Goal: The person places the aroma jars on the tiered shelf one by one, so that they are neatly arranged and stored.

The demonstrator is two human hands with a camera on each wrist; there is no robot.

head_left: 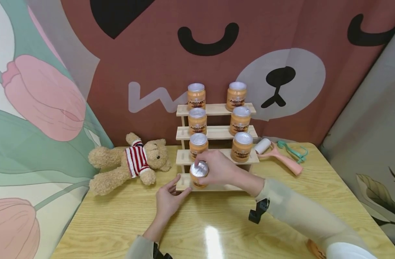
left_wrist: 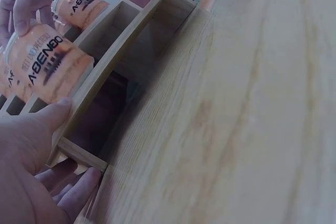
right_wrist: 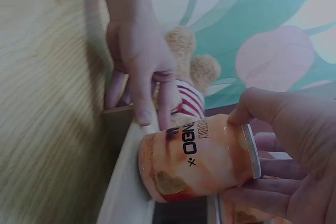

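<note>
My right hand (head_left: 220, 167) grips an orange can (right_wrist: 197, 156) near its silver lid, fingers and thumb round the upper part. Upright, the can stands at the left end of the lowest step of a four-step wooden rack (head_left: 223, 187), its base right at the board. At that same end my left hand (head_left: 167, 199) holds the rack, the thumb (left_wrist: 55, 114) on top near the can and the other fingers round the board's end. Matching cans stand in pairs on the three steps above, such as the one at the third step's right (head_left: 241, 149).
A teddy bear (head_left: 137, 158) in a striped shirt lies left of the rack. To the right lie a pink-handled roller (head_left: 286, 162) and a green strap-like thing (head_left: 293, 151). An orange object (head_left: 315, 248) shows beside my right sleeve. A patterned curtain (head_left: 145, 64) hangs behind the table.
</note>
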